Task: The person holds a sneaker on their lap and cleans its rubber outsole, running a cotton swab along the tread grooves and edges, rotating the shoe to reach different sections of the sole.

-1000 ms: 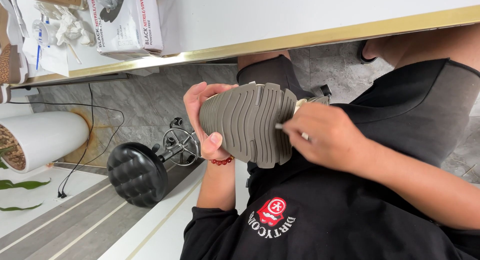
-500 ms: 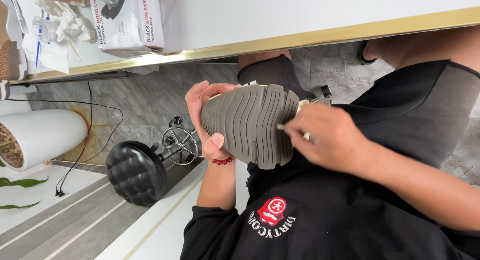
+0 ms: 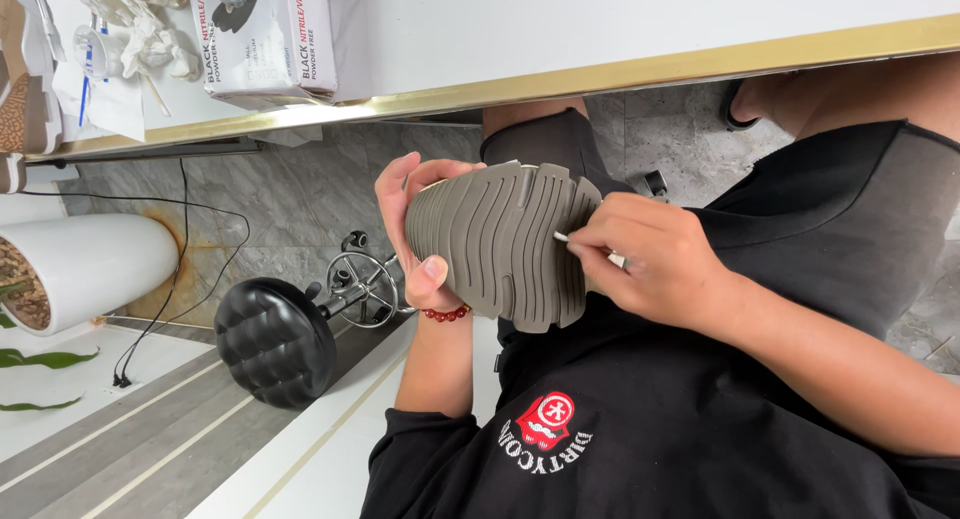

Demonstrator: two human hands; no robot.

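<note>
The shoe (image 3: 500,241) sits at the centre of the frame, held in the air with its grey ribbed sole facing the camera. The left hand (image 3: 420,229) supports it from the left edge of the sole: its grip is clamped on the shoe, thumb pressed on the sole face and fingers curled behind the upper. The right hand (image 3: 655,269) lies against the right edge of the sole. Its grip is pinched together on a thin pale stick (image 3: 585,247), the tip of which touches a groove in the tread. A red bead bracelet (image 3: 445,314) circles the left wrist.

A white table (image 3: 600,29) with a gold edge runs across the top of the frame. At the upper left it carries a box of gloves (image 3: 265,39). A black round stool (image 3: 275,341) stands on the floor at lower left, below the shoe. A white planter (image 3: 90,269) lies at the left edge of the frame.
</note>
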